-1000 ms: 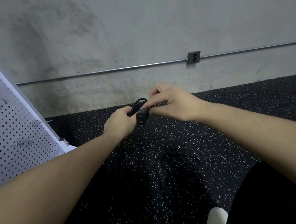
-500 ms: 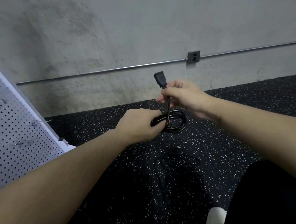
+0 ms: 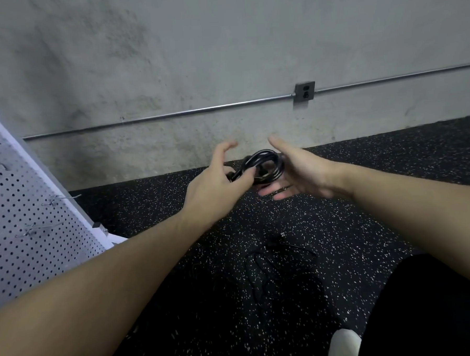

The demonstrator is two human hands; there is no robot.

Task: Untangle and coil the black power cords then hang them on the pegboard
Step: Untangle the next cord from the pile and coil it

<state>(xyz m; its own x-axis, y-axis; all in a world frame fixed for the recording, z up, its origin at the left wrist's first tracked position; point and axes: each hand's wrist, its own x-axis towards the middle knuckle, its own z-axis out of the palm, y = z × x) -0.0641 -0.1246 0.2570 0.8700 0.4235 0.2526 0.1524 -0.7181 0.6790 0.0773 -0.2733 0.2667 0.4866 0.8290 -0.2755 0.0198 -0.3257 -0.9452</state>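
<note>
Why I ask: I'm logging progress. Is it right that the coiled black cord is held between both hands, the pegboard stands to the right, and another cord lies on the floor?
Not quite: the head view shows the pegboard on the left, not the right. The rest holds: the coiled black cord sits between the left hand and right hand, and another cord lies on the floor.

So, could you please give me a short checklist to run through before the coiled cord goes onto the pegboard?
1. Cord coiled in tidy loops: ok.
2. Left hand has a grip on the coil: ok.
3. Right hand holding it: not ok, fingers open beside it.
4. Loose end tucked in: cannot tell.
5. Free hook on the pegboard: ok.
6. Second cord on the floor coiled: not ok.
</note>
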